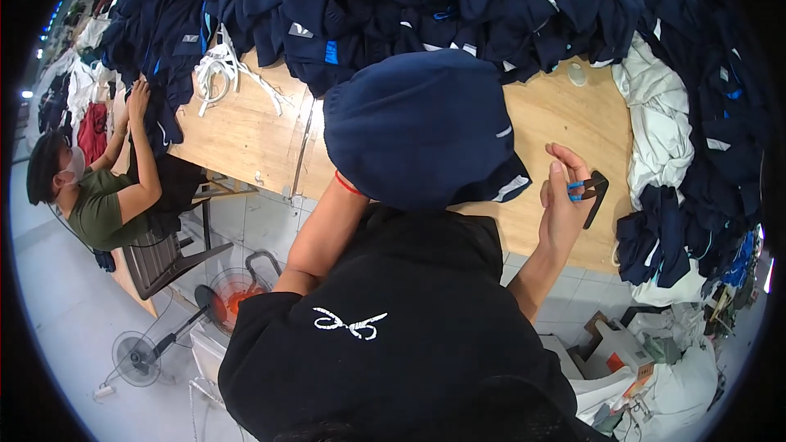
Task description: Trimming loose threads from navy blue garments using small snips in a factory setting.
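Observation:
A navy blue garment point(422, 127) with a gathered edge is spread and raised in front of my chest. A small white stripe and a white-edged corner show on its right side. My left forearm reaches up to its lower left edge, and the cloth hides the hand and fingers. To the right of the garment, above the table, my right hand point(558, 205) is closed round small black thread snips point(601, 195) with blue wrapping on the handle. The snips' tips point away from the garment.
Heaped navy garments point(393, 0) line the wooden table's point(573, 237) far side. White cords point(217, 74) lie at left, white cloth point(655, 106) at right. A co-worker point(106, 196) sits at left, handling dark cloth. A fan point(137, 358) stands on the floor; boxes and bags point(647, 360) are lower right.

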{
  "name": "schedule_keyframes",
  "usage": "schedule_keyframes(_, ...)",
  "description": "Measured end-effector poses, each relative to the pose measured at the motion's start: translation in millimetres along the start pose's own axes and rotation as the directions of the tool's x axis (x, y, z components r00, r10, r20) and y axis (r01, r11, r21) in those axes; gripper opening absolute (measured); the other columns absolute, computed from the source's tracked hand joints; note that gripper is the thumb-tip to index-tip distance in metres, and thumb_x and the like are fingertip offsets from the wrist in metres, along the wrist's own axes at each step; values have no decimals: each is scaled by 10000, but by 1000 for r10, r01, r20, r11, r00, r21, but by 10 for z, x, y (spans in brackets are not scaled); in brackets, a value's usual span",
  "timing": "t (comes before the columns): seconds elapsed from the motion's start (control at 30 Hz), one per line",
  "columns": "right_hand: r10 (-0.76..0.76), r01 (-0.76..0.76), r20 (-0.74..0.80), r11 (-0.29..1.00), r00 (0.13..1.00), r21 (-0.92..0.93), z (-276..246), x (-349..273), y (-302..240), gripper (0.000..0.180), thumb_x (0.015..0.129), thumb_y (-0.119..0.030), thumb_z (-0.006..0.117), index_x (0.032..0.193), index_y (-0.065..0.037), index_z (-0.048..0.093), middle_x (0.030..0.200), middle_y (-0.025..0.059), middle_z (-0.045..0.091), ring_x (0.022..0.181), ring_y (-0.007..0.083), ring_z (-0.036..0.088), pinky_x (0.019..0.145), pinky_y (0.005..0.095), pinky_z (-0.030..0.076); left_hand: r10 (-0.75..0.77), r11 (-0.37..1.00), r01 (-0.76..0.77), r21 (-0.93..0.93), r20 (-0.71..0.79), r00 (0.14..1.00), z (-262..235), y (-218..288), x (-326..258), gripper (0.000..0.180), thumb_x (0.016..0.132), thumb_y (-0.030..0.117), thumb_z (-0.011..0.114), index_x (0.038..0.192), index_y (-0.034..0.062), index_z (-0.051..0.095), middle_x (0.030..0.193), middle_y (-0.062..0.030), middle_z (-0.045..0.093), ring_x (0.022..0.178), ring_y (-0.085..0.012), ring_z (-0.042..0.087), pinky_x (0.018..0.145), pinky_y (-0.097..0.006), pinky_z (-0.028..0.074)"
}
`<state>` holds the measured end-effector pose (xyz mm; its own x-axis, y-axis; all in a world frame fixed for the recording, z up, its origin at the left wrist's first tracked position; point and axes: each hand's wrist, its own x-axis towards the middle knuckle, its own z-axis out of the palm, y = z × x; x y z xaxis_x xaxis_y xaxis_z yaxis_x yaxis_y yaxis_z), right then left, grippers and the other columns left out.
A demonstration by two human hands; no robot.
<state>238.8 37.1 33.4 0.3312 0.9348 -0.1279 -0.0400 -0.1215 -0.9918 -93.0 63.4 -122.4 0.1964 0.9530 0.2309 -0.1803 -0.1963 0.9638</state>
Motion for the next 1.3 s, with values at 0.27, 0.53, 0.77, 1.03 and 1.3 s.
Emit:
schedule_keyframes(0.27,-245,216,210,965,947,150,534,-161,-443,387,974,-89,729,1336,35,677,1330,133,701,728,0,542,642,160,409,167,904,-164,394,26,986,245,-177,-9,665,1035,310,671,1611,83,429,1623,-126,482,1484,-265,469,1244,-417,374)
schedule_keyframes(0.53,-80,68,-91,990,993,-127,384,-54,-236,204,976,-215,783,1044,-22,769,728,-76,594,599,6,470,500,193,316,-109,990,97,100,117,987,322,922,342,421,998,91,692,1400,-25,645,1406,-121,678,1285,-224,642,1118,-392,499)
schedule_keyframes(0.77,-87,82,-153,996,984,-36,305,-16,-128,224,982,-209,784,1030,8,761,721,-54,605,588,7,464,485,196,322,-81,987,61,152,129,988,410,982,348,468,949,90,755,1389,-28,645,1392,-118,683,1285,-239,638,1123,-386,491)
schedule_keyframes(1.03,-163,147,-135,982,977,-119,181,48,-119,188,993,-160,770,1028,24,761,737,-45,613,615,20,481,533,196,333,119,775,-232,587,224,967,274,921,445,354,967,66,698,1311,-20,691,1329,-174,705,1207,-332,678,1052,-369,524)
schedule_keyframes(1.3,-546,339,-253,755,799,-561,-134,638,212,140,992,-102,746,1041,28,768,905,78,747,817,122,652,760,259,512,-246,851,350,392,-292,924,-144,611,120,182,1009,149,719,994,-26,764,830,-87,749,753,-158,704,673,-324,531)
